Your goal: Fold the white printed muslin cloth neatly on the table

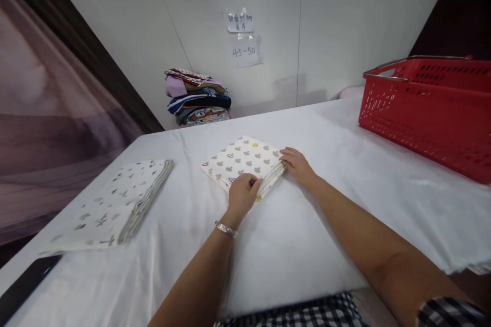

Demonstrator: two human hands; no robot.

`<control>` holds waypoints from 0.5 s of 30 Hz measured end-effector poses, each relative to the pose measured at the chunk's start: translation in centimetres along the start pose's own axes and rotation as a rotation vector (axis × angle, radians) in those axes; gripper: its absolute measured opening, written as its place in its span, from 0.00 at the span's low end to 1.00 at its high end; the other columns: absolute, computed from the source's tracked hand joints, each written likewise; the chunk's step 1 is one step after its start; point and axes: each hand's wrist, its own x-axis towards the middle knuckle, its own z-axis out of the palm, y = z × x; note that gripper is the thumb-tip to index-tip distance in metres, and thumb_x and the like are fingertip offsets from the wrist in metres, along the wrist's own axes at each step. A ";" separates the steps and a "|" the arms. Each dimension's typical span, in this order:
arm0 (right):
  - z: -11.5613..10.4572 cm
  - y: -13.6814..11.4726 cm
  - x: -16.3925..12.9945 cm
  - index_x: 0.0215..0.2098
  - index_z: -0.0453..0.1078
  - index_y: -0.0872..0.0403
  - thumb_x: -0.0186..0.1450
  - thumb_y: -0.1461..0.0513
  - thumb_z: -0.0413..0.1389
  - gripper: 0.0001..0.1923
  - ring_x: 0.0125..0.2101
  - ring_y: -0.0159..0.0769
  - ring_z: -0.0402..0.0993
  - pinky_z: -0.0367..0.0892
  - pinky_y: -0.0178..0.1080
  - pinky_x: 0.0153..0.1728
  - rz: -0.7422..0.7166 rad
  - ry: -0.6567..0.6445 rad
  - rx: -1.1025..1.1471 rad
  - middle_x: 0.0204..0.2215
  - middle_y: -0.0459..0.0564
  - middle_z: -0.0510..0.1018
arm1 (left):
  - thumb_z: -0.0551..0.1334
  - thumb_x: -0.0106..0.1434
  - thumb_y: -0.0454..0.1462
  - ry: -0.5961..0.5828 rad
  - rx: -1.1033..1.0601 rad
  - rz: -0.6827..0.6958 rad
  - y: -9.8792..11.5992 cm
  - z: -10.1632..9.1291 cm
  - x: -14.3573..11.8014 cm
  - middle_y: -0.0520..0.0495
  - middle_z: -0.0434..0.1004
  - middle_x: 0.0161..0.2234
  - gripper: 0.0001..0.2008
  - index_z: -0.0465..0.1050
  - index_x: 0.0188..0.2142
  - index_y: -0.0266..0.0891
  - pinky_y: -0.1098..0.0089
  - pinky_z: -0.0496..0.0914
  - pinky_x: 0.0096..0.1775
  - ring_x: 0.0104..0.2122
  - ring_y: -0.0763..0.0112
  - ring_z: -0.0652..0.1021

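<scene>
A folded white cloth (245,158) with grey apple-like prints and a few yellow, green and red ones lies in the middle of the white-covered table. My left hand (244,191) is closed at its near edge, thumb and fingers pinching the fabric layers. At the cloth's right corner, my right hand (297,164) has its fingers closed over the stacked folds. To the left rests a second folded white cloth (111,204) with grey leaf-like prints, its layered edge facing right; neither hand touches it.
A red plastic basket (425,117) with metal handles stands at the right. Beyond the table's far edge is a pile of folded fabrics (198,97) against the wall. A dark phone (26,286) lies at the near left. Two handwritten paper signs (246,52) hang on the wall.
</scene>
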 end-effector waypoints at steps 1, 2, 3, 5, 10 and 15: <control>0.0 0.1 0.0 0.37 0.74 0.49 0.63 0.63 0.49 0.11 0.53 0.44 0.64 0.60 0.53 0.54 -0.013 0.002 -0.008 0.47 0.49 0.75 | 0.57 0.60 0.44 -0.001 0.009 0.019 0.0 0.0 -0.1 0.51 0.73 0.29 0.10 0.71 0.30 0.41 0.70 0.63 0.34 0.31 0.70 0.72; 0.0 0.2 -0.1 0.37 0.74 0.49 0.63 0.64 0.50 0.11 0.53 0.44 0.64 0.60 0.53 0.53 -0.027 0.007 -0.015 0.46 0.49 0.75 | 0.59 0.59 0.44 -0.002 0.019 0.036 0.0 0.0 -0.1 0.51 0.73 0.30 0.10 0.72 0.31 0.41 0.70 0.63 0.34 0.32 0.70 0.72; 0.0 0.2 -0.2 0.37 0.74 0.50 0.62 0.65 0.50 0.11 0.53 0.45 0.64 0.60 0.54 0.53 -0.039 0.013 -0.022 0.47 0.50 0.75 | 0.61 0.58 0.45 -0.003 0.029 0.051 0.0 0.0 -0.1 0.51 0.73 0.31 0.10 0.72 0.33 0.41 0.70 0.63 0.35 0.32 0.70 0.72; 0.0 0.3 -0.3 0.39 0.74 0.50 0.60 0.66 0.51 0.13 0.54 0.46 0.63 0.60 0.54 0.54 -0.059 0.016 -0.039 0.48 0.50 0.74 | 0.62 0.57 0.44 -0.004 0.045 0.074 0.0 0.1 -0.1 0.51 0.72 0.31 0.10 0.72 0.34 0.41 0.69 0.64 0.36 0.33 0.70 0.72; -0.1 0.2 -0.5 0.41 0.74 0.49 0.57 0.67 0.53 0.15 0.55 0.47 0.62 0.60 0.55 0.54 -0.101 -0.001 -0.056 0.49 0.51 0.74 | 0.58 0.60 0.42 -0.003 0.038 0.090 -0.2 0.3 -0.1 0.50 0.73 0.30 0.09 0.73 0.31 0.41 0.69 0.64 0.37 0.34 0.70 0.72; -0.3 0.1 -0.5 0.41 0.74 0.49 0.58 0.66 0.54 0.14 0.56 0.47 0.61 0.61 0.55 0.54 -0.115 -0.009 -0.058 0.49 0.51 0.74 | 0.55 0.63 0.41 0.030 0.001 0.091 -0.2 0.4 -0.2 0.51 0.73 0.30 0.11 0.73 0.31 0.41 0.70 0.63 0.36 0.33 0.71 0.72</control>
